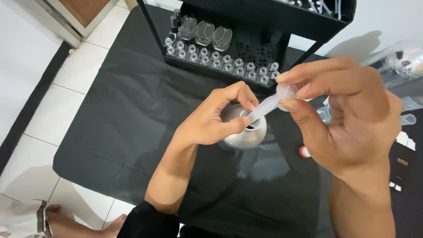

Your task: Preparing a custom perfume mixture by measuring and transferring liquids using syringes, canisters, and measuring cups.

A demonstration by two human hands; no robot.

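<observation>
Left hand (211, 117): curled over the top of a round silver bottle (246, 134), thumb and forefinger pinched together on the lower stem of a clear plastic pipette (269, 104) just above the bottle's mouth; remaining fingers folded in toward the palm.
Right hand (348, 112): raised to the right of the bottle, thumb and forefinger pressed on the pipette's bulb at its upper end; other fingers loosely bent behind, blurred at the edges.
Pipette: slanted, bulb up and to the right, tip down and to the left at the bottle's dark opening; whether the tip is inside cannot be told.
Silver bottle: upright on a black cloth (132, 114), near the middle of the view, partly hidden by the left hand.
Small red-and-white cap (304, 152): flat on the cloth, just right of the bottle, below the right hand.
Black rack (246, 48): behind the hands at the far edge of the cloth, 2 rows of small clear vials (220, 59) along its lower shelf.
Larger clear glass bottles (205, 33): 3 side by side behind the vials.
Small clear beaker (407, 119): on its side at the right edge, partly behind the right hand.
Floor (57, 88): white tiles to the left of the cloth.
Bare foot (66, 220): lower left corner, on the tiles.
</observation>
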